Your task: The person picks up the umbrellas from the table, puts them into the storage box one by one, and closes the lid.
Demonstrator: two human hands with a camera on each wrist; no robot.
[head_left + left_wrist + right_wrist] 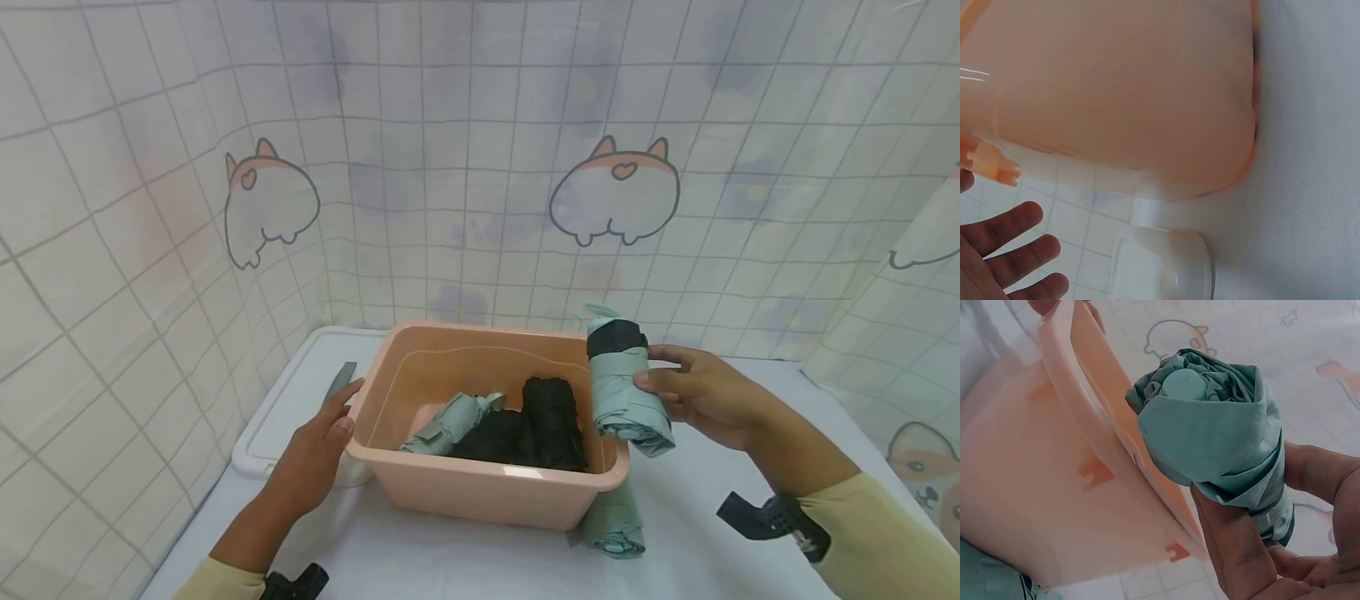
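My right hand [701,392] grips a rolled mint-green folding umbrella [626,387] with a black band round it, held upright over the right rim of a peach plastic basin [495,496]. In the right wrist view, the umbrella's round end cap [1185,385] shows among its folds. My left hand [311,450] touches the basin's left rim; its fingers [1025,259] look spread and nearly straight in the left wrist view. Inside the basin lie a smaller mint-green bundle [453,423] and black rolled bundles [553,423].
Another mint-green rolled bundle [615,521] lies on the white table by the basin's right end, partly hidden beneath it. A white lid-like panel [288,396] with a grey strip [341,379] is at the left. A white rounded container [1166,265] stands beside the basin. Patterned curtain [480,167] hangs behind.
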